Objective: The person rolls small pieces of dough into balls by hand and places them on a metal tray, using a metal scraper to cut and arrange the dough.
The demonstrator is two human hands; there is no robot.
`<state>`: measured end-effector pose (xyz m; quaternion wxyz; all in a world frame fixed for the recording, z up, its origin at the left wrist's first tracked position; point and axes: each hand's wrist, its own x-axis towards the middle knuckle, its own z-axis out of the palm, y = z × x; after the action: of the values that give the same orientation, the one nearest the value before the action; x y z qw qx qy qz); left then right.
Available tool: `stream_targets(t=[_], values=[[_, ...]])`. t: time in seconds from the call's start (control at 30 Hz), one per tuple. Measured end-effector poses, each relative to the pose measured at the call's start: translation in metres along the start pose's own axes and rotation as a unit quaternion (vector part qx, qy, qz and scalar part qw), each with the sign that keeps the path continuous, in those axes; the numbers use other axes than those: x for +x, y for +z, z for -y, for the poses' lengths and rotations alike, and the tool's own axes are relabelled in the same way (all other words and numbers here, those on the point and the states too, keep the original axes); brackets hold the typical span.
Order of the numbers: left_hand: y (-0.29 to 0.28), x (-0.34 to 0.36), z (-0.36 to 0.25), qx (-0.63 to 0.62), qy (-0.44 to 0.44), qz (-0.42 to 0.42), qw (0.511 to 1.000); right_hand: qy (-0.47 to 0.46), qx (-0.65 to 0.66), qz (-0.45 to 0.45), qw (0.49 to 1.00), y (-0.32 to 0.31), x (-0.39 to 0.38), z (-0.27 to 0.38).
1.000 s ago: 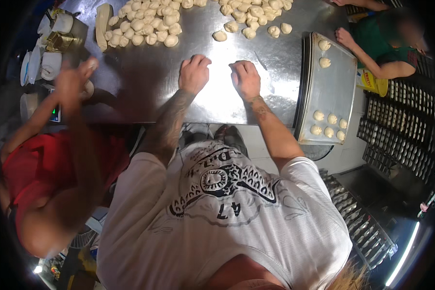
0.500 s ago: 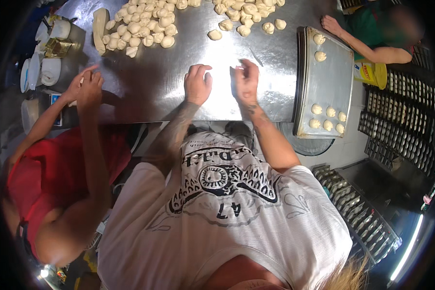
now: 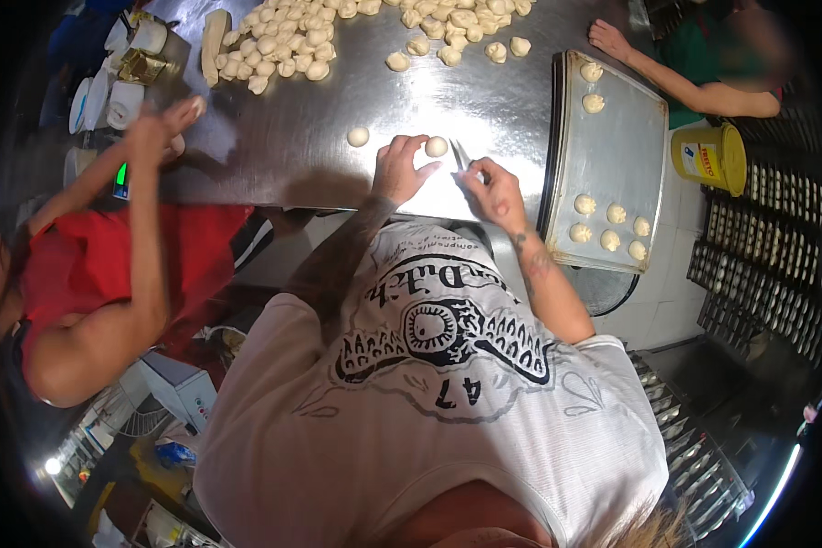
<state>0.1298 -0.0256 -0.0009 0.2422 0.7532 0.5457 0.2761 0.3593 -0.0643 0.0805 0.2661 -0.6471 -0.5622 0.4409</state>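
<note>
A smooth, round dough ball (image 3: 437,146) is at the fingertips of my left hand (image 3: 400,170). The fingers touch its left side, and the thumb curves just below it. Close by on the right, my right hand (image 3: 498,194) is closed around the handle of a thin, pointed metal knife (image 3: 461,155). Its blade points up and left toward the ball. A second dough ball (image 3: 358,137) sits untouched on the steel table (image 3: 274,137), left of my left hand.
Dough pieces (image 3: 283,41) heap at the far left beside a dough strip (image 3: 215,46), with more dough pieces (image 3: 447,23) at far centre. To the right, a metal tray (image 3: 603,155) bears several cut dough pieces. Co-workers in red (image 3: 155,265) and green (image 3: 694,55) flank me; a yellow bucket (image 3: 726,160) stands right.
Both hands have drawn closer together, nearer the table's front edge. Two dough balls now show. My right hand has taken up the knife that lay on the table. The left co-worker's hands have moved.
</note>
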Motion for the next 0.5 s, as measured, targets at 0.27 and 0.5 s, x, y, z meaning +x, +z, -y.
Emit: stream_targets(t=[0.27, 0.5], values=[[0.004, -0.002, -0.007, -0.009, -0.021, 0.022, 0.999, -0.101, -0.201, -0.045, 0.973, 0.032, -0.006, 0.022], [0.004, 0.0, -0.006, -0.054, -0.003, -0.026, 0.998, -0.07, -0.21, -0.04, 0.974, 0.025, -0.027, 0.03]])
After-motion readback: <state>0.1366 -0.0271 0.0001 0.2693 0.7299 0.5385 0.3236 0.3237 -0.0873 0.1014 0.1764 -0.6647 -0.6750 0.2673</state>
